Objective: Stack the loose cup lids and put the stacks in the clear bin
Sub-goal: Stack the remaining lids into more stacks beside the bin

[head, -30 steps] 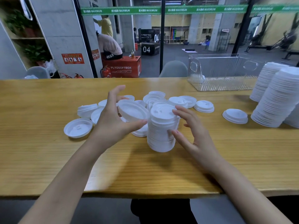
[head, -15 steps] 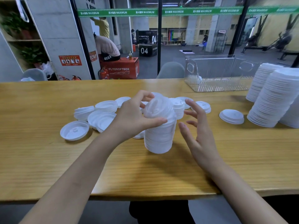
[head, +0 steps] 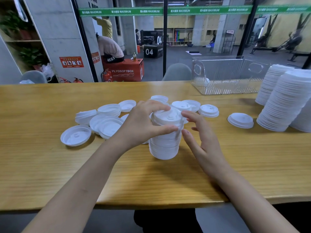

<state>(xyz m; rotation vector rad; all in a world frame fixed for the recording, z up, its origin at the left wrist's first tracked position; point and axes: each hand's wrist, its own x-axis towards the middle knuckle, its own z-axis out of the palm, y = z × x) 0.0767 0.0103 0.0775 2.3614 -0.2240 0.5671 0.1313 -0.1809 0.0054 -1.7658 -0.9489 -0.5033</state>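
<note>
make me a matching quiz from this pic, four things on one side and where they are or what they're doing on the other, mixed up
1. bin
2. left hand
3. right hand
4. upturned lid

a. leftmost lid on the table
b. open, beside the middle stack
c. back right, near the tall stacks
d. grips the middle stack's top

Pairs: 1-c, 2-d, 3-b, 4-a
</note>
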